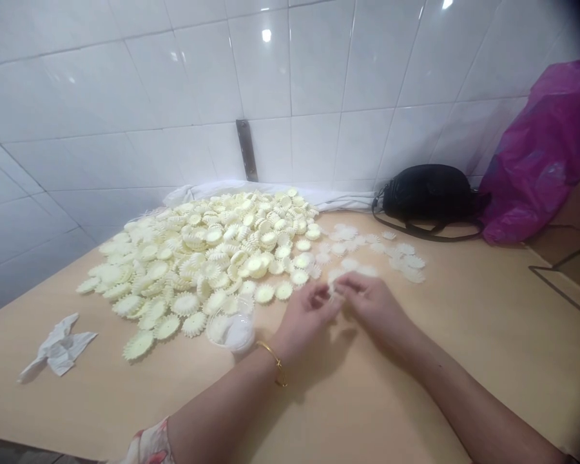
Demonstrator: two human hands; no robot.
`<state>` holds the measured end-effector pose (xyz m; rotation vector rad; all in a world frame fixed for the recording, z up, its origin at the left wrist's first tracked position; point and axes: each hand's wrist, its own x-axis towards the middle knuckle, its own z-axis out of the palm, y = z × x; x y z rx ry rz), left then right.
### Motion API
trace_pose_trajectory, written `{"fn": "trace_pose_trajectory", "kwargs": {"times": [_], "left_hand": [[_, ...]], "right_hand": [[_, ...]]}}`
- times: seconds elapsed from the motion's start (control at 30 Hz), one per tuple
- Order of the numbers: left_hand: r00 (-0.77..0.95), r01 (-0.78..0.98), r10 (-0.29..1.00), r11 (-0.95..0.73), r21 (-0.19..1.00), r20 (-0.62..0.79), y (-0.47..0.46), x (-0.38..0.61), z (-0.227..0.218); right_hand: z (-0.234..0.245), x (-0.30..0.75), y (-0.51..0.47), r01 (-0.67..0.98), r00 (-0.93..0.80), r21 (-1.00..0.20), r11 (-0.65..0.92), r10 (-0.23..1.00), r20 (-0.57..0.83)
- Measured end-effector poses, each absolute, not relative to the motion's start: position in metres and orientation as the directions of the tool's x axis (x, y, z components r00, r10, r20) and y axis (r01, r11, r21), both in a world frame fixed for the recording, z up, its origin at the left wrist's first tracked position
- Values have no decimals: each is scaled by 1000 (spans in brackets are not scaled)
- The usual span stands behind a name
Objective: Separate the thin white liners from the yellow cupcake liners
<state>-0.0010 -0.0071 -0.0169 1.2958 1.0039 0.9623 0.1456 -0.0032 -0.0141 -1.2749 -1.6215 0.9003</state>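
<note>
Fingers of both hands clamped on white piece, disc heap left, tabletop rightward

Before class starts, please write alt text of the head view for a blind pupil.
A person's left hand and right hand hold a small whitish piece above a tan table. A heap of pale-yellow frilled discs lies left; whitish discs lie beyond the hands.

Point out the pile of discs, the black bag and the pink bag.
Pile of discs (232, 238): head view, middle of the heap.
Black bag (428, 193): head view, middle of its body.
Pink bag (541, 158): head view, middle of its crinkled side.
</note>
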Motion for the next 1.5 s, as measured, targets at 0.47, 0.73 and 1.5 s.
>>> {"fn": "trace_pose_trajectory", "kwargs": {"times": [0.47,0.73,1.5], "left_hand": [[274,-59,961,62,996,-44,-6,-3,-30],[216,-60,970,128,990,-113,-10,-4,-19],[273,-341,934,317,885,-229,-6,0,-18]], "right_hand": [[-10,141,-7,-52,-423,-997,-50,906,-24],[-15,138,-5,-254,-373,-961,-113,928,-11],[-9,131,-6,-125,100,-968,216,974,204]]}}
